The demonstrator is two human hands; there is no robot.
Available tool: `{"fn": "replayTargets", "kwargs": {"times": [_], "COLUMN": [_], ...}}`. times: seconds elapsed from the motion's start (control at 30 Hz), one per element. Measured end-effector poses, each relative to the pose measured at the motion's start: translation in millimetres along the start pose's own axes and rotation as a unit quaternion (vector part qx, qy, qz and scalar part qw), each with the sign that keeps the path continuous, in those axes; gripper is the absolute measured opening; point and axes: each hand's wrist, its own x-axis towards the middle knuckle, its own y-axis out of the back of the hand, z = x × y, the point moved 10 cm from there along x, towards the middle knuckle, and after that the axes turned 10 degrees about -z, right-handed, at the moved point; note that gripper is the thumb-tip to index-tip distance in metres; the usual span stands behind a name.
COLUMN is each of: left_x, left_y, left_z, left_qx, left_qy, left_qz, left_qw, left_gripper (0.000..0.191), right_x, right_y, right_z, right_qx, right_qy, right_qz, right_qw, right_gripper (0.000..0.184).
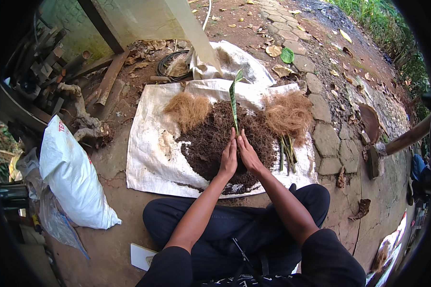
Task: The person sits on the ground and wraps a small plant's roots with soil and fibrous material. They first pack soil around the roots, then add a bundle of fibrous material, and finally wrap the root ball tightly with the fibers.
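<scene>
A single snake plant leaf (233,98) stands nearly upright, its lower end between my two palms. My left hand (230,159) presses against it from the left and my right hand (249,154) from the right, fingers straight and pointing away from me. Both hands are above a heap of dark, fibrous potting soil (208,143), which lies on a flattened white woven sack (151,154). The leaf's base is hidden by the fingers. Tufts of brown coconut fibre lie at the heap's left (187,110) and right (288,114). Below the right tuft rests a bunch of cut leaves (290,154).
A full white sack (73,179) leans at the left, beside a gnarled piece of wood (80,111) and stacked timber. Behind the ground sack lie a crumpled sack (233,62) and coiled black hose (170,66). A stone path (321,107) runs along the right.
</scene>
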Motion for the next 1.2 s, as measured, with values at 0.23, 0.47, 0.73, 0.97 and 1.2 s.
{"fn": "replayTargets", "kwargs": {"times": [0.23,0.47,0.73,0.97,1.2], "left_x": [-0.9,6.5,4.8,-5.6,-4.0], "left_y": [-6.3,-1.7,1.8,19.9,67.2], "left_z": [-12.5,-25.5,-34.7,-24.5,-33.1], "left_qx": [-0.013,-0.019,-0.071,-0.100,-0.172], "left_qy": [0.052,0.021,0.044,0.134,0.200], "left_qz": [-0.035,-0.082,-0.040,0.059,0.122], "left_qw": [0.998,0.996,0.996,0.984,0.957], "left_gripper": [0.061,0.064,0.063,0.092,0.108], "right_x": [-0.9,-3.9,-2.4,1.1,10.3], "right_y": [-3.2,-5.6,0.7,-0.3,23.3], "right_z": [-1.2,-13.8,-1.0,12.5,34.4], "right_qx": [0.070,0.201,0.193,0.222,-0.187], "right_qy": [-0.010,-0.009,0.010,-0.102,0.073], "right_qz": [-0.039,-0.045,-0.029,-0.072,0.054], "right_qw": [0.997,0.979,0.981,0.967,0.978], "right_gripper": [0.080,0.071,0.068,0.082,0.050]}}
